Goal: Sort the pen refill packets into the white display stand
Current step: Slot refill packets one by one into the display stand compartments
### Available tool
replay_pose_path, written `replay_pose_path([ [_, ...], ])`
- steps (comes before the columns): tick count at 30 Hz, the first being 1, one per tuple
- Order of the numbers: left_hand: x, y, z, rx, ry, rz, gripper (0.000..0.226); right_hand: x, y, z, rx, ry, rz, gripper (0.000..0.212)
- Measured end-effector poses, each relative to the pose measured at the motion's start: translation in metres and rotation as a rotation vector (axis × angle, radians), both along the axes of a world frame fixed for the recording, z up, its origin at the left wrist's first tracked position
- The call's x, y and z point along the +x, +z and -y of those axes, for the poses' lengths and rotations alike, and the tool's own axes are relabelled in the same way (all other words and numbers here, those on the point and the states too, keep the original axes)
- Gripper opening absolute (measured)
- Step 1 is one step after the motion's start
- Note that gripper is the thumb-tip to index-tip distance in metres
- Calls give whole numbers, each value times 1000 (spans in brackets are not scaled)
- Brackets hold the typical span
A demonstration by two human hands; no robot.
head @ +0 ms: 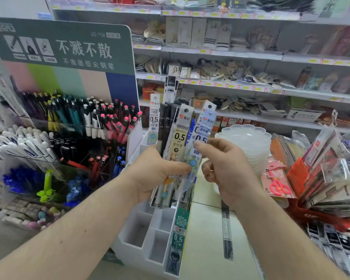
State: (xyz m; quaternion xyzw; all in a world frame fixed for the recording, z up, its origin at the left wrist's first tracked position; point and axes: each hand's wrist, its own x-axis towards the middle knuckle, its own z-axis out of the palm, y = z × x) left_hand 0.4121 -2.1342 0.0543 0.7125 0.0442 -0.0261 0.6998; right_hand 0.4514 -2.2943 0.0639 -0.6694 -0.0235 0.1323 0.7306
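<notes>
The left hand (150,174) gripped a fan of refill packets (179,138); the right hand (220,158) pinched one blue packet (205,126). The white display stand (137,229) held a green packet (179,235).

Left hand (154,174) grips refill packets (178,142) (fanned); right hand (226,170) pinches one.

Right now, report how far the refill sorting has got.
Done: one green refill packet stands in a slot of the white display stand. In hand: the left hand grips a fan of refill packets, and the right hand pinches the blue-labelled packet at its edge. Left: the fan itself, a black packet lying beside the stand, and several bare slots.
</notes>
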Motion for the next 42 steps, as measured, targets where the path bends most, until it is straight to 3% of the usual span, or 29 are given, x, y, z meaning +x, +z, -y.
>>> replay_pose_path([
  [3, -1, 0, 1, -38, -8, -1, 36, -5, -2, 0, -11, 55, 103, 5],
  [11, 1, -1, -2, -31, 22, -33, 40, 3, 4, 16, 268, 13, 100, 8],
  [17, 2, -4, 0, -54, 32, -9, 50, 5, 1, 14, 210, 80, 64, 25],
  [21, 1, -4, 1, -75, 21, -5, 56, 5, 3, 16, 162, 76, 77, 25],
  [29, 0, -2, 1, 80, -31, -50, 37, 3, 6, 13, 54, 156, 49, 17],
  [33, -3, 12, 0, -70, 165, 45, 14, 12, 7, 21, 179, 25, 8, 11],
  [37, -8, 23, -14, -265, 331, 146, 15, 22, 2, 42, 219, -120, -13, 7],
  [42, -18, 21, -27, -348, 414, 177, 18, 27, -4, 46, 252, -183, -41, 3],
])
